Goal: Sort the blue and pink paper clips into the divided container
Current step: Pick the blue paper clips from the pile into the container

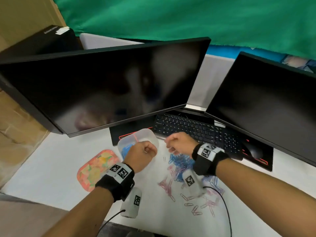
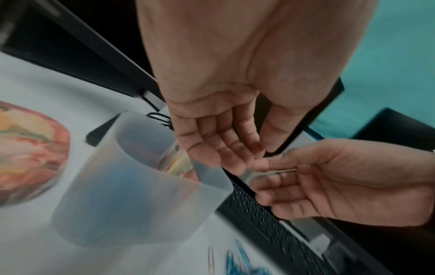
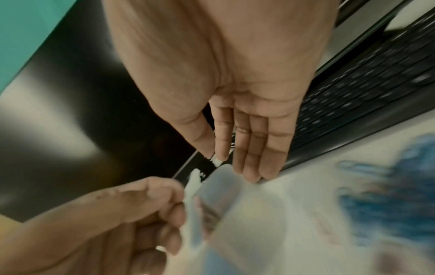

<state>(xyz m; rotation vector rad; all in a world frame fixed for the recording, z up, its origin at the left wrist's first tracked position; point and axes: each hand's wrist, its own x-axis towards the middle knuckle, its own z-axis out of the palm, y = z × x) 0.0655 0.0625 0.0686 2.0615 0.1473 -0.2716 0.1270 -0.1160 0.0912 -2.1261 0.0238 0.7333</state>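
While the right hand (image 1: 179, 142) keeps a narrow grip on what seems a thin paper clip (image 2: 286, 170), the left hand (image 1: 142, 155) curls over the divided container (image 1: 148, 134); its grip I cannot tell. Loose clips (image 1: 179, 164) lie at the container's 5 o'clock. Check the colour and release low; blue belongs at 7 o'clock.

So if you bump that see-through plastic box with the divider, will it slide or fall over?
The translucent plastic divided container would probably slide easily: it looks thin-walled and holds only some blue paper clips, so it seems light. Tipping seems unlikely, since it looks wider than tall. On the smooth white desk little would grip it, so a bump might send it skidding.
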